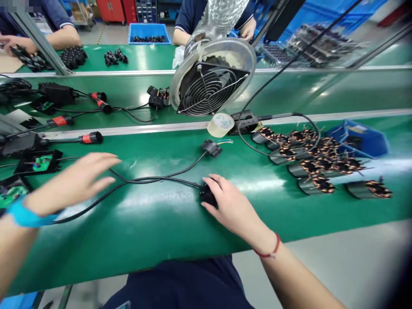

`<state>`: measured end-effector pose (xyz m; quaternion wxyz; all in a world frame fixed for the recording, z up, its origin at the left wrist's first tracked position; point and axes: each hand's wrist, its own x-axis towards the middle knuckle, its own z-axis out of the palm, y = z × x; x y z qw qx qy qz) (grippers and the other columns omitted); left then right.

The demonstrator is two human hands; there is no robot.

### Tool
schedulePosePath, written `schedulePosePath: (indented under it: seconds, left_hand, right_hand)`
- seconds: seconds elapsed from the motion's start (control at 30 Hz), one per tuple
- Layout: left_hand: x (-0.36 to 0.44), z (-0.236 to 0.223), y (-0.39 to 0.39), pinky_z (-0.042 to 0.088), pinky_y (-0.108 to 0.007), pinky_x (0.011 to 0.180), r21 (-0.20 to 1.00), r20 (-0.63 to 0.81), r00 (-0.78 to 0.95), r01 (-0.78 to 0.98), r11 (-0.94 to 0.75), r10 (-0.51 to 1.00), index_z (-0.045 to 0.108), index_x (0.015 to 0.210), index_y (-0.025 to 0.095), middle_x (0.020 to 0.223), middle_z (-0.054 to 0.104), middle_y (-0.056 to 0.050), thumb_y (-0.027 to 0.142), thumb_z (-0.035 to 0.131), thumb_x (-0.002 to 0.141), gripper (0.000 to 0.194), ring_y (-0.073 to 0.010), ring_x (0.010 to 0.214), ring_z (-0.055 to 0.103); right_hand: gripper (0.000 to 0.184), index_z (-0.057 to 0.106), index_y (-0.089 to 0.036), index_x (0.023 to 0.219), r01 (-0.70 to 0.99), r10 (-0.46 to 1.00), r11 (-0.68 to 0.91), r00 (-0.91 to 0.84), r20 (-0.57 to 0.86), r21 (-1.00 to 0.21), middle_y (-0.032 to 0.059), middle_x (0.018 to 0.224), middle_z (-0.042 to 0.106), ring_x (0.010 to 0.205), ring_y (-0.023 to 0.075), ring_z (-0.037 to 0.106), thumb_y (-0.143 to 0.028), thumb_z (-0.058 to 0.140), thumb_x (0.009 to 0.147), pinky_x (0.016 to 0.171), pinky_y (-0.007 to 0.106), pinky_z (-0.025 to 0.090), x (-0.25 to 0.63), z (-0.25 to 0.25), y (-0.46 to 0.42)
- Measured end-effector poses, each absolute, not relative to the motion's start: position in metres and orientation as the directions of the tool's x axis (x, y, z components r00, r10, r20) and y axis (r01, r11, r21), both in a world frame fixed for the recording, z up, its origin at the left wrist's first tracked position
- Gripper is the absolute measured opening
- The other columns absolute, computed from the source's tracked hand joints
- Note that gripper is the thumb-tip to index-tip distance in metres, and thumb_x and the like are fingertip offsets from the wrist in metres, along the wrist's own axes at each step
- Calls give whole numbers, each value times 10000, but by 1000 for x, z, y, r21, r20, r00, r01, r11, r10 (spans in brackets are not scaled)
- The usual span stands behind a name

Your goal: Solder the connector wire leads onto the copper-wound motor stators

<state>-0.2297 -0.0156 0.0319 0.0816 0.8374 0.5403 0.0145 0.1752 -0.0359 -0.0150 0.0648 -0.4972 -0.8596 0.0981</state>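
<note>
The right hand [230, 206] grips the black part [207, 196] ending a cable [186, 181]; holding its body spares the cable strain. The left hand [80, 180] hovers open at left.

Green tabletop [180, 231] — blue bin [370, 139].

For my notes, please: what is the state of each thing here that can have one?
Left hand: open, empty
Right hand: closed on black part
Black boxes: open, green boards exposed
Black cap: wires sticking out
Far blue bin: open, black pieces inside
Fan: running or not, unclear
</note>
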Motion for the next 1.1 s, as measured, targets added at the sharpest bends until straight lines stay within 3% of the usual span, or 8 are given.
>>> schedulePosePath:
  seconds: [0.23, 0.43, 0.53, 0.63, 0.83, 0.93, 1.0, 1.1]
  left_hand:
    - [-69, -31, 8, 476, -405, 986, 467, -110, 506, 786, -405, 855, 379, 1403, 155, 1278, 583, -157, 408, 544, 879, 605, -276, 1156, 571]
    - [-68, -27, -14, 515, -331, 819, 570, -282, 453, 788, -232, 846, 523, 1263, 225, 1106, 698, -84, 317, 296, 978, 376, -221, 959, 674]
    - [-102, -10, -30, 516, -319, 830, 497, -371, 468, 830, -254, 802, 562, 1257, 245, 1129, 706, -65, 334, 295, 979, 396, -222, 980, 679]
    - [-126, 4, -35, 491, -343, 948, 386, -373, 385, 892, -237, 844, 572, 1264, 244, 1240, 653, -72, 350, 309, 968, 410, -239, 1125, 625]
    - [-85, 5, 7, 438, -388, 1058, 442, -148, 382, 851, -284, 912, 288, 1474, 214, 1455, 428, -130, 474, 423, 925, 622, -238, 1291, 475]
    - [-77, 5, 45, 359, -411, 1112, 329, -85, 348, 894, -303, 934, 449, 1380, 219, 1413, 485, -101, 455, 465, 908, 528, -252, 1293, 450]
    - [-106, 9, 73, 361, -416, 1090, 135, -39, 91, 987, -85, 995, 582, 1236, 260, 1314, 572, -61, 449, 505, 880, 411, -265, 1239, 484]
    - [-185, 22, 99, 369, -536, 1016, 29, 116, -351, 936, 350, 929, 546, 1260, 118, 1322, 510, -221, 362, 395, 912, 452, -387, 1255, 444]
  right_hand:
    - [580, 373, -163, 1320, 651, 742, 668, -549, 385, -361, 195, 1373, 465, 1325, 302, 432, -239, 606, 794, 1102, 505, 381, 193, 13, 36]
    - [593, 416, -175, 1306, 545, 785, 505, -612, 94, -670, 119, 1277, 569, 1143, 253, 581, -310, 644, 776, 990, 420, 467, 189, 28, 90]
    - [520, 439, -215, 1269, 522, 665, 302, -715, -217, -798, 38, 959, 669, 788, 186, 654, -414, 616, 823, 695, 323, 530, 187, 27, 77]
    - [460, 455, -217, 1193, 513, 595, 109, -720, -358, -851, 20, 862, 677, 663, 162, 655, -503, 572, 852, 597, 283, 504, 180, 24, 63]
    - [577, 567, -176, 1074, 762, 809, 251, -504, -303, -597, 134, 1016, 699, 898, 283, 681, -693, 425, 859, 773, 388, 514, 178, 20, 77]
    - [588, 532, -177, 1237, 789, 879, 323, -455, -144, -523, 165, 1263, 617, 1141, 312, 610, -631, 355, 910, 939, 449, 488, 205, 16, 71]
    - [594, 481, -228, 1320, 746, 882, 344, -466, -78, -570, 133, 1197, 654, 1017, 272, 671, -632, 354, 903, 877, 443, 546, 238, 6, 57]
    - [431, 506, -395, 1269, 692, 853, 414, -522, -14, -592, 72, 904, 715, 742, 225, 717, -592, 404, 899, 613, 346, 601, 295, -18, 30]
